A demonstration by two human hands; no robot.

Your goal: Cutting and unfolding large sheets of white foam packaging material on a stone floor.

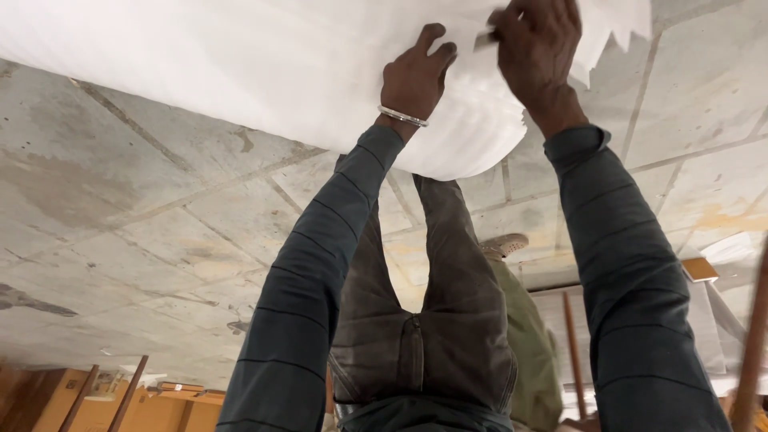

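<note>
I see my left hand pressed flat and open on the big white foam roll lying on the floor. My right hand pinches maybe a small blade against its torn edge.

left hand, right hand, white foam roll

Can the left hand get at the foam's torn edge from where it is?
Probably yes. The left hand lies flat on the white foam roll, and nothing sits between it and the jagged edge. The right hand is already there, holding a small blade-like tool.
</note>
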